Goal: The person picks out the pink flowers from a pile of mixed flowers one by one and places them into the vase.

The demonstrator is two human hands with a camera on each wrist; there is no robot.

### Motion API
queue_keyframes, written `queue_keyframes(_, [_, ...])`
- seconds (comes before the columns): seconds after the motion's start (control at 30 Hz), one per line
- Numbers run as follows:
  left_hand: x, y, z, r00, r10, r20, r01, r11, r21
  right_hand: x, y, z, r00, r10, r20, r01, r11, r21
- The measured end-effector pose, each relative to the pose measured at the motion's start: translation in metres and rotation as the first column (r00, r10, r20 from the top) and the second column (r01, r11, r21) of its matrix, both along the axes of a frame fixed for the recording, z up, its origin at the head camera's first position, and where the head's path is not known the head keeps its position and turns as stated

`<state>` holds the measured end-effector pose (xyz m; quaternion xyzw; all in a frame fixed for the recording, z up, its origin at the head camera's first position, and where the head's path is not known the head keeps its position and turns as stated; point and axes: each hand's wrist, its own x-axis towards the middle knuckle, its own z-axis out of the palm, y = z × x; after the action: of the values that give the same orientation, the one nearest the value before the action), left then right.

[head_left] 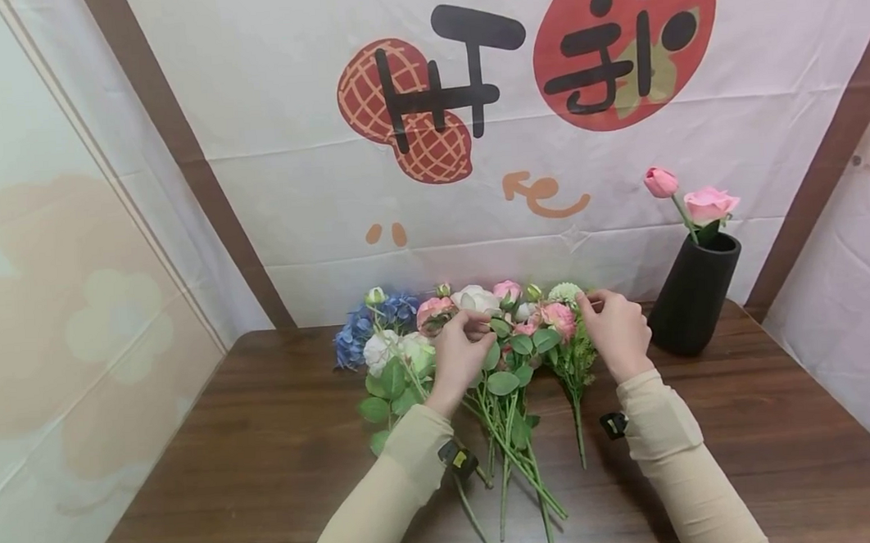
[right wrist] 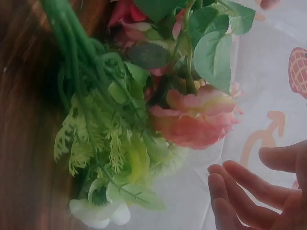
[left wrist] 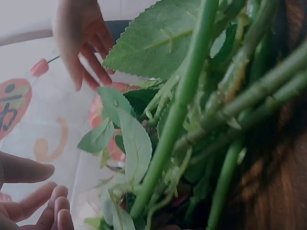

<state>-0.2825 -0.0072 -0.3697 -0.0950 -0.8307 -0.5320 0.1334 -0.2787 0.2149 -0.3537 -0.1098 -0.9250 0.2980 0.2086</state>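
Note:
Above the middle of a row of artificial flowers, my left hand hovers with fingers loosely bent; nothing lies between the thumb and fingers in the left wrist view. My right hand is beside the pale green pompom flower at the row's right end. In the right wrist view its fingers are relaxed and apart from the pink flower. Below the hands lie rose stems with green leaves. White flowers and a blue hydrangea sit left of my left hand.
A black vase stands at the back right, holding a pink tulip bud and a pink rose. The brown wooden table ends at a printed cloth backdrop. Long stems point toward the front edge.

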Motion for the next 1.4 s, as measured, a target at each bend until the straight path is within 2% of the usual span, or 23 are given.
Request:
queue_keyframes(0.13, [-0.004,0.010,0.007,1.000,-0.021,0.014,0.022,0.997,-0.075,-0.002,-0.004,0.003,1.000,0.005,-0.008,-0.005,1.000,0.002])
queue_keyframes(0.23, [-0.008,0.020,0.010,0.999,-0.034,0.031,0.039,0.986,-0.163,-0.002,-0.006,0.005,1.000,0.017,-0.009,-0.017,1.000,-0.003])
queue_keyframes(0.37, [-0.017,0.034,0.010,0.997,-0.075,0.029,0.081,0.955,-0.287,-0.001,-0.007,0.007,1.000,0.017,-0.005,-0.017,1.000,-0.014])
queue_keyframes(0.47, [-0.023,0.042,0.009,0.995,-0.102,0.022,0.103,0.931,-0.349,0.000,-0.007,0.008,1.000,0.011,-0.002,-0.011,1.000,-0.022])
queue_keyframes(0.57, [-0.027,0.046,0.009,0.993,-0.110,0.048,0.120,0.911,-0.395,-0.001,-0.008,0.009,1.000,0.013,0.000,-0.013,0.999,-0.029])
queue_keyframes(0.67, [-0.029,0.046,0.009,0.989,-0.102,0.103,0.138,0.876,-0.463,-0.002,-0.011,0.008,1.000,0.011,0.001,-0.011,0.999,-0.033])
queue_keyframes(0.87, [-0.033,0.046,0.005,0.972,-0.069,0.224,0.194,0.772,-0.605,-0.002,-0.014,0.007,1.000,0.011,-0.004,-0.011,0.999,-0.038])
queue_keyframes(0.93, [-0.034,0.048,0.004,0.970,-0.056,0.235,0.195,0.756,-0.625,-0.001,-0.015,0.007,1.000,0.013,-0.003,-0.013,0.999,-0.042])
queue_keyframes(1.1, [-0.036,0.056,0.003,0.975,0.008,0.222,0.144,0.738,-0.659,-0.001,-0.017,0.008,1.000,0.013,-0.001,-0.013,0.999,-0.051])
queue_keyframes(1.27, [-0.039,0.060,0.001,0.967,0.059,0.248,0.131,0.720,-0.682,-0.002,-0.019,0.008,1.000,0.010,0.008,-0.010,0.998,-0.057])
queue_keyframes(1.4, [-0.041,0.059,0.002,0.965,0.061,0.253,0.131,0.727,-0.674,-0.002,-0.020,0.009,1.000,0.012,0.009,-0.011,0.998,-0.059])
